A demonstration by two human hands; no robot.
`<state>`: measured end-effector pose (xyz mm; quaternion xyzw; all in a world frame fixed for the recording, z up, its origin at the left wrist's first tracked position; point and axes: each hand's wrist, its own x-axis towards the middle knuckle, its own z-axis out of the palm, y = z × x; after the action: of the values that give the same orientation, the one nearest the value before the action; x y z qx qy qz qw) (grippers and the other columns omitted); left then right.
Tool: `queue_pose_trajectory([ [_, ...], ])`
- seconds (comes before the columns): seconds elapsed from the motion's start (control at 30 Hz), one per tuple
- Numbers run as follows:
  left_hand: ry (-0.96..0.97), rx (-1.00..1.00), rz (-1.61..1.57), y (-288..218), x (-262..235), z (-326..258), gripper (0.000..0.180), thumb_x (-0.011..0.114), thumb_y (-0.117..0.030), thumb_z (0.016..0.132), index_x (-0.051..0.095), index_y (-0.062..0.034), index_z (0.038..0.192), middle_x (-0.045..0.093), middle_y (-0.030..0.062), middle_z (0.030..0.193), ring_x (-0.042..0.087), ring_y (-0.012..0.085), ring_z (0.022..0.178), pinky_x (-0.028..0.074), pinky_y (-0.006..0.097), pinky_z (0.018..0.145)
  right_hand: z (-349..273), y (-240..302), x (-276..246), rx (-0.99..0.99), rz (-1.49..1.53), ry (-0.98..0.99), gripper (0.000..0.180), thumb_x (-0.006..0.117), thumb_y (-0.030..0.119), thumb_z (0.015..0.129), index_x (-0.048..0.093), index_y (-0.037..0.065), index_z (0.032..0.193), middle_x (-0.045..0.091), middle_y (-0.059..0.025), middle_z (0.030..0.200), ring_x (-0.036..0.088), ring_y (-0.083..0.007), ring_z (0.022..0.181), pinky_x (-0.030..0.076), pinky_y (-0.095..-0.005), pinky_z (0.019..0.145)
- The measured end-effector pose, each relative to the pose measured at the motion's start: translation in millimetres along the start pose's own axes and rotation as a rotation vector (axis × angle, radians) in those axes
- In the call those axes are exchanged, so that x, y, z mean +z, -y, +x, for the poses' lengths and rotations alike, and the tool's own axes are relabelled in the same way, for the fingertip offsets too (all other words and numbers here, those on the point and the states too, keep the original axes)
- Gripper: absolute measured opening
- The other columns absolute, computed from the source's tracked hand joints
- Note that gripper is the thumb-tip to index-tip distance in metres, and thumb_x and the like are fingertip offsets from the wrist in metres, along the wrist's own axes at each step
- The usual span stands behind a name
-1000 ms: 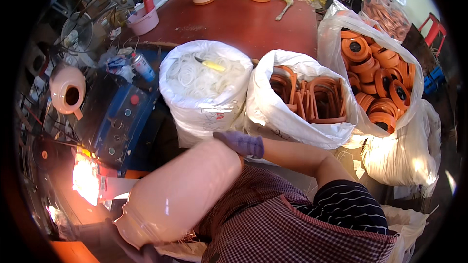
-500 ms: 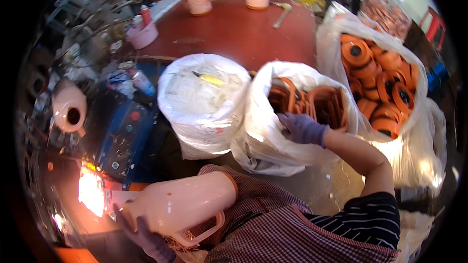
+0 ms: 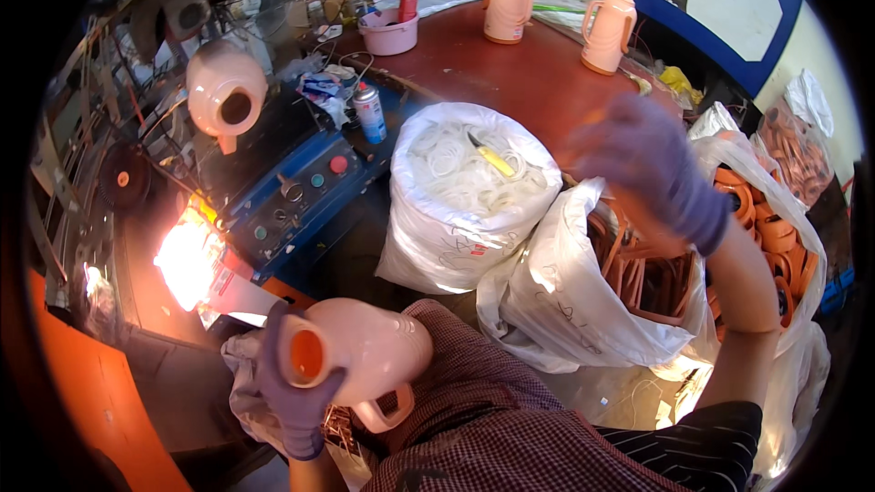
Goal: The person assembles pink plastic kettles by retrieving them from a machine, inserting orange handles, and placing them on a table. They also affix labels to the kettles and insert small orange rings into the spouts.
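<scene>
My left hand (image 3: 296, 392), gloved in purple, gripped a pale pink jug (image 3: 365, 355) low against my chest, its orange-lit mouth facing up at me and its handle below. My right hand (image 3: 647, 169), also gloved and blurred, hung above the sack of orange rings (image 3: 638, 264); whether it was open or closed, I could not tell. It was well apart from the jug. Three white sacks stood along the near edge of the bench (image 3: 519, 73): one of white rings (image 3: 465, 182), two of orange parts. Two more pink jugs (image 3: 609, 29) stood on the bench's far edge, and a fourth (image 3: 226, 89) sat mounted on the machine at left.
</scene>
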<state>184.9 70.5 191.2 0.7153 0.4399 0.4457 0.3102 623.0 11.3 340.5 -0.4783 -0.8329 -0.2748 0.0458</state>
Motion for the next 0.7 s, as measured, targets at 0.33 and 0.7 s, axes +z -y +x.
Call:
queue_pose_trajectory([
  [0.33, 0.001, 0.317, 0.317, 0, 2, -15, 0.089, 0.089, -0.033, 0.062, 0.05, 0.0005, 0.135, 0.057, 0.0169, 0.127, 0.051, 0.0349, 0.124, 0.038, 0.047, 0.109, 154, 155, 55, -0.427, 1.295, -0.44, 0.041, 0.069, 0.024, 0.086, 0.057, 0.007, 0.122, 0.053, -0.0111, 0.134, 0.049, -0.0316, 0.126, 0.043, -0.0435, 0.105],
  [0.7, -0.061, -0.171, 0.248, 16, -18, -17, 0.076, 0.081, -0.017, 0.069, 0.05, 0.0009, 0.136, 0.06, 0.0142, 0.129, 0.057, 0.0278, 0.118, 0.046, 0.037, 0.099, 115, 281, 83, 0.368, 1.926, -0.382, 0.033, 0.074, 0.023, 0.085, 0.058, 0.002, 0.105, 0.061, -0.0066, 0.096, 0.059, -0.0125, 0.08, 0.048, -0.0263, 0.069],
])
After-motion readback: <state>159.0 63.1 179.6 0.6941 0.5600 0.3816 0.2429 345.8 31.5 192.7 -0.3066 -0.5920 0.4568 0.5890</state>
